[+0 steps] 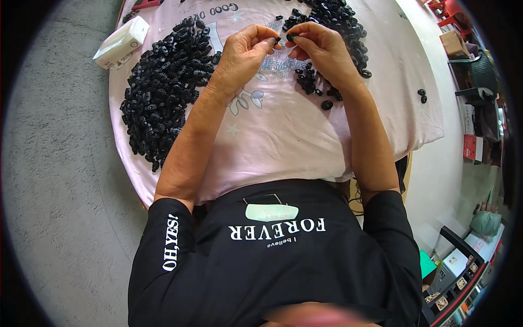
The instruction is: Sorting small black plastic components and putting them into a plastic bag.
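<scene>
My left hand [245, 54] pinches a small black plastic piece [278, 40] between thumb and fingertips. Close to it, my right hand [322, 53] grips a rounded black plastic piece [292, 37]; the two pieces are apart. Beneath the hands lies a scatter of tiny clear pieces [275, 66]. A large heap of black plastic pieces [163, 90] spreads to the left of my left forearm. Rounder black pieces [348, 32] are heaped beyond my right hand, and smaller black parts [306, 82] lie by its wrist. One black disc-like piece [327, 105] sits nearer to me.
A pale pink printed cloth [283, 141] covers the table. At its left edge stands a white soft pack [121, 43], with a red object [146, 4] at the far left. Two black pieces [422, 96] lie on the right. Beyond are a cardboard box [454, 44] and red chairs [455, 13].
</scene>
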Available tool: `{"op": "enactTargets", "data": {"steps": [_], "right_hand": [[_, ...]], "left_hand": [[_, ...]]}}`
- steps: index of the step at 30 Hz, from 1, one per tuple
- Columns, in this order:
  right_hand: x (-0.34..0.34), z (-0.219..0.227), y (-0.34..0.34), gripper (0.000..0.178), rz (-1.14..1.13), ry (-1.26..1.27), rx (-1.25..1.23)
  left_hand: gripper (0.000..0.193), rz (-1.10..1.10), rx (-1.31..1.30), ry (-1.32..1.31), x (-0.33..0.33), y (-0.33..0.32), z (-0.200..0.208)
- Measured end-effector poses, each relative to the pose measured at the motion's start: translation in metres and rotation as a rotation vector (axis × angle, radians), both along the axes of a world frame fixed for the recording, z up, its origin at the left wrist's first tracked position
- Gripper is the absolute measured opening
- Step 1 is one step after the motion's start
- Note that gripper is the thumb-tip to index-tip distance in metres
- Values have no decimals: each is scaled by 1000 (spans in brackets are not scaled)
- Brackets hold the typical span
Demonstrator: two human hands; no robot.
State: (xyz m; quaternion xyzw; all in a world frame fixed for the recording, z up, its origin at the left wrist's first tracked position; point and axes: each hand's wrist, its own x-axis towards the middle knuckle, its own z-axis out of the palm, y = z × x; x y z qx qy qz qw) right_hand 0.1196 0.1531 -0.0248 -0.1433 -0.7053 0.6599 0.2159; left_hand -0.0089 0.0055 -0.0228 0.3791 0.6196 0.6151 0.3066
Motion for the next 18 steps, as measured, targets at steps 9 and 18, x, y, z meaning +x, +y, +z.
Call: {"op": "enactTargets", "data": {"steps": [9,18], "right_hand": [[1,1,2,18,23,-38,-43],[3,-1,9,19,-22,-72,-17]], "left_hand": [[14,62,-38,-16,-6,-3,0],[14,33,-91,-60,-10,-6,3]]}}
